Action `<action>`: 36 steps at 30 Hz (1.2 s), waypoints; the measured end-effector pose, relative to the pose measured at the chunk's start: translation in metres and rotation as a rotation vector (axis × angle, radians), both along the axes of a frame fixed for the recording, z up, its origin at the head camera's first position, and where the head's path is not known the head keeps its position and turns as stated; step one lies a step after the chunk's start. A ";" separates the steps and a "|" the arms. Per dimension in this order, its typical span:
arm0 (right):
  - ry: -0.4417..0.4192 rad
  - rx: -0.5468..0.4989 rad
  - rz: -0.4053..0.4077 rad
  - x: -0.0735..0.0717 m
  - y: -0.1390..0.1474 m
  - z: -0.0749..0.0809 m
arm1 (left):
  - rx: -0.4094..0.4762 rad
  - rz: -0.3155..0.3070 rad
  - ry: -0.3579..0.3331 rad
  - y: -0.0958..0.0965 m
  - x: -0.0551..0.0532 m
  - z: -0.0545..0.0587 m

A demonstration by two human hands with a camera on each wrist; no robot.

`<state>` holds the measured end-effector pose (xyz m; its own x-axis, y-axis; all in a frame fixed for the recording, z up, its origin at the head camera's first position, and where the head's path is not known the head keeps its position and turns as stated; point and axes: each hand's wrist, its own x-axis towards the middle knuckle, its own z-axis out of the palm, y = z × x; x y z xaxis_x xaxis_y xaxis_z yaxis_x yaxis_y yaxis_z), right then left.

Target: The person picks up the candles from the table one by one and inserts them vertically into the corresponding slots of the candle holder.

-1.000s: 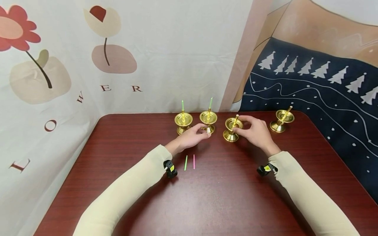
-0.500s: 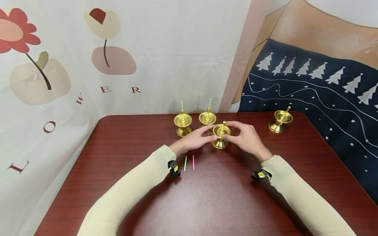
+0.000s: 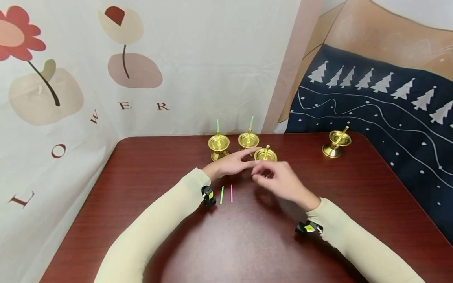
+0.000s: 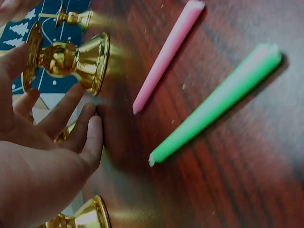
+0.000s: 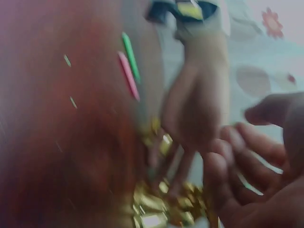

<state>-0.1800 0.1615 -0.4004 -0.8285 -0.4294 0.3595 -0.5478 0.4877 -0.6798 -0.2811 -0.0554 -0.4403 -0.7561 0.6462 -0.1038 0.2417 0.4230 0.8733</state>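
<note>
Thumb and straight fingers of my left hand (image 3: 231, 164) lie about the left side of a brass candle holder (image 3: 270, 156), which stands upright with a bare gold spike in its dish. In the left wrist view the thumb is close to the dish of that holder (image 4: 59, 59); firm contact cannot be told. My right hand (image 3: 283, 182) hovers in front of the holder, fingers loosely bent, holding nothing. A green candle (image 3: 221, 195) and a pink candle (image 3: 231, 193) lie on the table, nearer the person than the left hand. The right wrist view is blurred.
Behind the left hand stand two more brass holders, a left one (image 3: 218, 142) and a right one (image 3: 249, 140), each bearing a green candle. Another brass holder (image 3: 332, 150) without a candle stands at the table's far right. Printed cloth (image 3: 198, 78) hangs behind the table (image 3: 159, 157).
My right hand has brought the holder leftward to my left hand, then let go and drawn back toward the person. The left hand has shifted slightly right. Both loose candles lie where they were.
</note>
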 end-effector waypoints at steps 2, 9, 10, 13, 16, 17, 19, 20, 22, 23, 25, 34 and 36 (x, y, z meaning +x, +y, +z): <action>-0.044 0.071 0.058 0.002 -0.012 -0.007 | -0.003 -0.015 -0.026 -0.001 0.003 0.009; -0.062 0.215 0.081 -0.023 -0.042 -0.063 | 0.035 -0.078 -0.137 -0.006 0.009 0.020; -0.069 0.231 0.063 -0.028 -0.046 -0.071 | 0.041 -0.083 -0.150 -0.006 0.009 0.019; -0.083 0.277 0.017 -0.036 -0.056 -0.084 | 0.054 -0.093 -0.170 -0.007 0.009 0.019; -0.095 0.278 -0.004 -0.036 -0.063 -0.080 | 0.058 -0.092 -0.190 -0.008 0.009 0.019; -0.101 0.286 -0.003 -0.035 -0.064 -0.076 | 0.059 -0.093 -0.195 -0.009 0.009 0.019; -0.120 0.283 0.006 -0.035 -0.063 -0.073 | 0.059 -0.094 -0.205 -0.009 0.009 0.020; -0.125 0.289 0.011 -0.033 -0.062 -0.069 | 0.059 -0.093 -0.205 -0.009 0.009 0.020; -0.137 0.293 0.026 -0.034 -0.059 -0.068 | 0.060 -0.091 -0.207 -0.008 0.008 0.021; -0.138 0.302 0.030 -0.035 -0.056 -0.069 | 0.061 -0.091 -0.207 -0.008 0.008 0.021; -0.147 0.312 0.038 -0.038 -0.050 -0.074 | 0.064 -0.090 -0.208 -0.007 0.008 0.020; -0.215 0.348 0.061 -0.028 -0.024 -0.054 | 0.036 -0.056 -0.188 -0.007 0.009 0.020; -0.238 0.302 0.086 -0.018 -0.019 -0.032 | 0.032 -0.042 -0.183 -0.006 0.010 0.020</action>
